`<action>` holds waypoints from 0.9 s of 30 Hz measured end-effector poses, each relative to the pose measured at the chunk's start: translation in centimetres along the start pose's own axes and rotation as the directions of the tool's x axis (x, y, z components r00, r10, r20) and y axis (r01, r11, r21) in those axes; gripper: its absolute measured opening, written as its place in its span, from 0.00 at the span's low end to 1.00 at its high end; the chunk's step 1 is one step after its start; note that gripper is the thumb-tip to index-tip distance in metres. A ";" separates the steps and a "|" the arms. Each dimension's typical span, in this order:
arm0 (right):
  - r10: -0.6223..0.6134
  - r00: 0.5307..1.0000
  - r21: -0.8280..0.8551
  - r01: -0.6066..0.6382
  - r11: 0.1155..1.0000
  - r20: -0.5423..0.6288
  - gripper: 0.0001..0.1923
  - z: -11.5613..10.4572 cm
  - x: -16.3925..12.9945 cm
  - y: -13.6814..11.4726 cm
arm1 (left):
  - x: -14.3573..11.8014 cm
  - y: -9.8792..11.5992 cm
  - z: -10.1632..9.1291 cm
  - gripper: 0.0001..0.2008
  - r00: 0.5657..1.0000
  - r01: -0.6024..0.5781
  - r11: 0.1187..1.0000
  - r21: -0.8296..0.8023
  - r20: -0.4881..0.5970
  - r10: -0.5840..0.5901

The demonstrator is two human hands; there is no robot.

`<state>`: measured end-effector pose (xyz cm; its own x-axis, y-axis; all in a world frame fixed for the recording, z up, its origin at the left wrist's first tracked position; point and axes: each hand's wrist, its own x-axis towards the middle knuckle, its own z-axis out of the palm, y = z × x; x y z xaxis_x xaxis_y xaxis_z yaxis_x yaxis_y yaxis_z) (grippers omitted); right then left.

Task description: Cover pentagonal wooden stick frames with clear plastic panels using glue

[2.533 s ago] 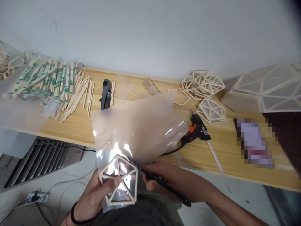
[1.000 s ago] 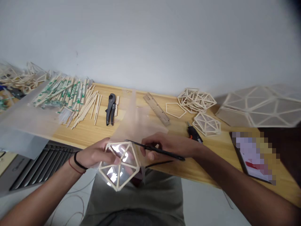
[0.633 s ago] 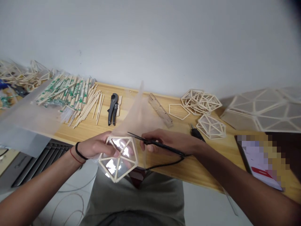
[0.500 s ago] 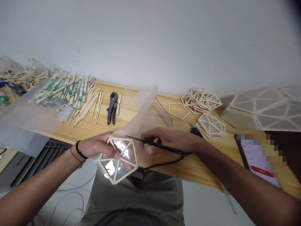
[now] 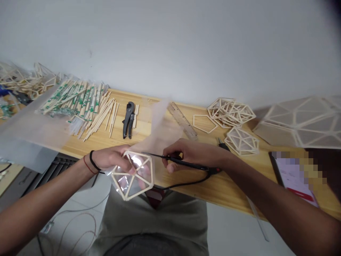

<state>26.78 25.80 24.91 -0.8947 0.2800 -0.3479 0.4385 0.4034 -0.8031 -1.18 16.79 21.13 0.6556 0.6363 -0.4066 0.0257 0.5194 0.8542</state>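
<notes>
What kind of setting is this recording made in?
Probably a small craft workbench against a plain wall. The wooden bench holds a heap of chopsticks, finished stick frames and a ruler; the left hand holds a stick pentagon, the right hand a thin black tool.

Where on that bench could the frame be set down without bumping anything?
Bare wood shows between the black cutter and the near edge. Another patch lies in front of the covered pentagon frame. Crowded: the chopstick pile at left, the stacked frames at right.
</notes>
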 end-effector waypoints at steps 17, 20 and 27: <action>-0.006 1.000 -0.021 0.006 1.000 0.026 0.23 0.9 0.9 1.7 | -0.3 -1.4 0.6 0.08 0.992 0.005 0.995 0.095 -0.127 0.007; -0.018 0.999 -0.020 0.019 1.000 0.036 0.21 1.3 1.0 2.0 | -0.4 -1.6 0.7 0.08 0.994 0.010 0.996 0.085 -0.106 -0.001; -0.013 1.000 -0.038 0.013 0.999 0.017 0.22 1.8 1.3 1.6 | 0.2 -1.0 1.3 0.08 0.999 0.022 0.996 0.092 -0.051 -0.018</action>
<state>26.15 25.26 22.34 -0.9015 0.2601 -0.3459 0.4295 0.4398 -0.7887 -0.09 15.64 20.68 0.6158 0.6552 -0.4376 0.1097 0.4787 0.8711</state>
